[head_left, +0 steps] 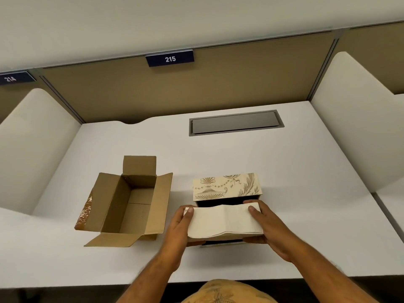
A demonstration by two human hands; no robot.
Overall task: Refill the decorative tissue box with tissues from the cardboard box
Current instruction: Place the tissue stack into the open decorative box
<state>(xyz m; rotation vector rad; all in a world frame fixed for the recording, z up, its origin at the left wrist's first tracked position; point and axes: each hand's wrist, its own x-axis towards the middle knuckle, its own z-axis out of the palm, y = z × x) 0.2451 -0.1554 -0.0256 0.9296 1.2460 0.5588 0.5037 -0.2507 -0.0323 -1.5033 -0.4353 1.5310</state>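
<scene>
A stack of white tissues (pixel 223 221) is held flat between both hands, just above the open decorative tissue box (pixel 227 186). That box is cream with a gold urn-and-leaf pattern, its lid raised at the back and its dark inside showing. My left hand (pixel 180 228) grips the stack's left end, thumb on top. My right hand (pixel 265 226) grips the right end the same way. The brown cardboard box (pixel 129 202) stands to the left with its flaps open, and its inside looks empty.
The white desk (pixel 295 171) has a grey cable-tray cover (pixel 236 122) at the back. Cream side dividers (pixel 32 138) and a tan back panel with a "215" sign (pixel 170 59) enclose it. A patterned yellow object (pixel 227 291) sits at the bottom edge.
</scene>
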